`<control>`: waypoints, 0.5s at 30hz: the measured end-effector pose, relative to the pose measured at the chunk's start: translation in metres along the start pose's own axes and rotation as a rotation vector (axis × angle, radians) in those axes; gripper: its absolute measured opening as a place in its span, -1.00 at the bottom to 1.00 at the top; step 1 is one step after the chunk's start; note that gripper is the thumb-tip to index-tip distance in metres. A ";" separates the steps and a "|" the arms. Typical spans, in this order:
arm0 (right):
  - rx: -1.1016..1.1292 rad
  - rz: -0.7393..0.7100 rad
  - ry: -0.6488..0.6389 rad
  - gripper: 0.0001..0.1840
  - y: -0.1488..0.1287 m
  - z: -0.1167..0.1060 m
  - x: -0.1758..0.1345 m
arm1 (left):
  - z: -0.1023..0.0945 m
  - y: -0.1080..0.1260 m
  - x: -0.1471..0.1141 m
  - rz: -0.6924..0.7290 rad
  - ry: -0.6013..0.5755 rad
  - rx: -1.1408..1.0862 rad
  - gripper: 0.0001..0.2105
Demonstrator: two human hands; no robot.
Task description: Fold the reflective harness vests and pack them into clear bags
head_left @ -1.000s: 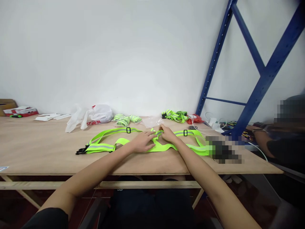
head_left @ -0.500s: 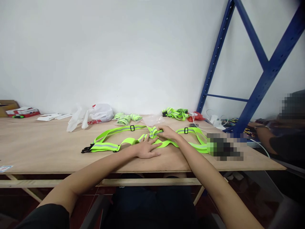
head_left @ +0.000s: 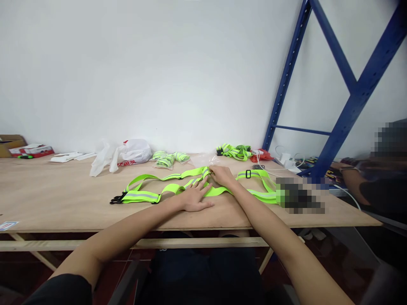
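Head view, left hand [head_left: 194, 199] spread on straps [head_left: 142, 196], right hand [head_left: 222, 176] pinching them, end [head_left: 297, 197] pixelated

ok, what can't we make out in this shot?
All head view:
Right hand: how its fingertips meet the green straps, hidden by the hand itself.
Strap portion under the left hand: covered by that hand.
Straps' right end: pixelated.
Cardboard box: cut off by the left edge.
Sticker on the table: print too small.

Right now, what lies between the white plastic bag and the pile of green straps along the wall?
In the head view, small green packets lie beside the white plastic bag, then some clear plastic, before the pile of green straps.
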State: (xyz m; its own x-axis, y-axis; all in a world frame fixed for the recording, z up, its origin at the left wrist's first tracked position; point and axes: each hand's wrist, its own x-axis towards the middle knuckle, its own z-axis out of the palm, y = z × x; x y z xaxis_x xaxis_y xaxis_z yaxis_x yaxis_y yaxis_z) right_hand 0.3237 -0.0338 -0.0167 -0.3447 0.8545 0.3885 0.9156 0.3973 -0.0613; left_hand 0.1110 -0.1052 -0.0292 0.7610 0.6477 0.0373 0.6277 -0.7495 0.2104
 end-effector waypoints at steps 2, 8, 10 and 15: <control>-0.035 0.020 -0.010 -0.82 0.000 0.001 0.002 | 0.001 0.000 0.001 -0.009 0.001 0.010 -0.09; -0.050 0.122 0.002 -0.77 -0.004 0.005 0.004 | -0.006 0.005 0.000 -0.026 -0.051 0.047 -0.09; -0.018 0.162 0.015 -0.80 -0.005 0.005 0.005 | -0.009 0.007 0.000 -0.008 -0.063 0.048 -0.08; 0.179 0.206 0.056 -0.96 -0.002 0.007 0.005 | -0.009 0.005 0.000 -0.017 -0.051 0.034 -0.06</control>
State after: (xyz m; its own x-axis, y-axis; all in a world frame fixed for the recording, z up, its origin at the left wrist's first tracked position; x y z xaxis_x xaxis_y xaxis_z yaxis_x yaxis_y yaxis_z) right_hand 0.3188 -0.0276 -0.0215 -0.1384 0.9054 0.4013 0.9123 0.2742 -0.3040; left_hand 0.1128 -0.1076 -0.0199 0.7573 0.6529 -0.0158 0.6448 -0.7436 0.1770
